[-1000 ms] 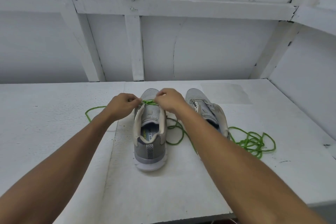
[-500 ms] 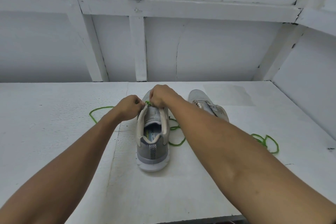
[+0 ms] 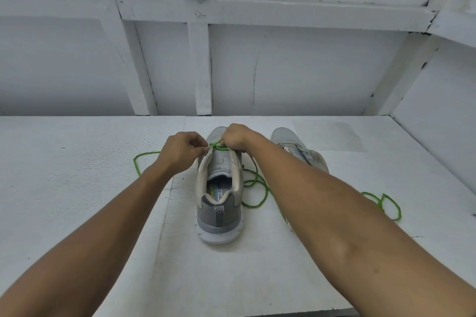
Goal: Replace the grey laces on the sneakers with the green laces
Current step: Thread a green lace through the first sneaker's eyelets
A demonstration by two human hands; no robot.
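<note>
Crossing the lower eyelets of the near sneaker (image 3: 219,203), a green lace (image 3: 218,147) is pinched by curled fingers of the left hand (image 3: 180,149) and right hand (image 3: 234,135). The sneaker is stood mid-table (image 3: 77,201), heel toward the camera. Lace ends are trailed on both sides. A second sneaker (image 3: 288,140) and another green lace (image 3: 389,204) are seen to the right.

Left hand (image 3: 180,152) and right hand (image 3: 235,135) in pinch grip on green lace (image 3: 218,147) atop grey sneaker (image 3: 219,216)
</note>
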